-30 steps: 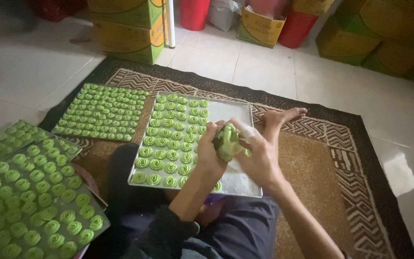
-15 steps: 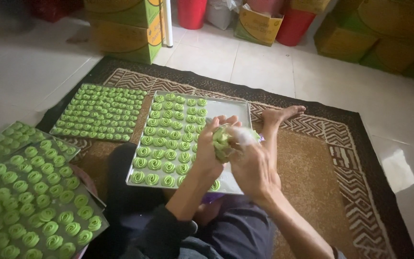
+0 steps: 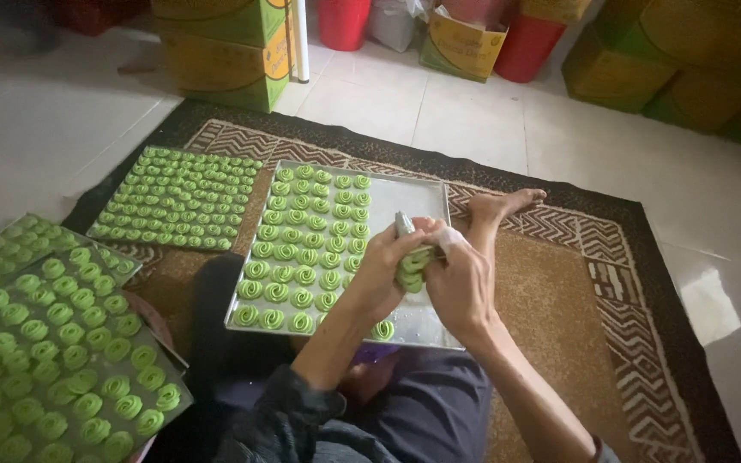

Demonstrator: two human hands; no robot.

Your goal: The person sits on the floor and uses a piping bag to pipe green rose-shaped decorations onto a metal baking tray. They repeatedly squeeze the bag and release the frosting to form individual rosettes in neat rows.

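Head view, centre of frame: soft piping bag of green dough [image 3: 411, 267], mostly hidden between the two hands; only a wrinkled green bulge and a small metal nozzle at its top show. Left hand [image 3: 385, 276] closed around the bag from the left; right hand [image 3: 460, 287] closed around it from the right, with a white twist of bag at the thumb.

Beneath the hands: rectangular silver metal tray [image 3: 413, 201] lying on the carpet, its left part filled with rows of ridged green swirl cookies [image 3: 302, 249], its right part bare; near edge partly covered by the forearms.

Left of frame: further trays of green swirls [image 3: 177, 199], the lowest cut off by the frame edge.

Floor: brown patterned carpet [image 3: 551, 291]; bare foot [image 3: 503, 204] beside the tray.

Top of frame: yellow-green cardboard boxes [image 3: 216, 43], blurred.
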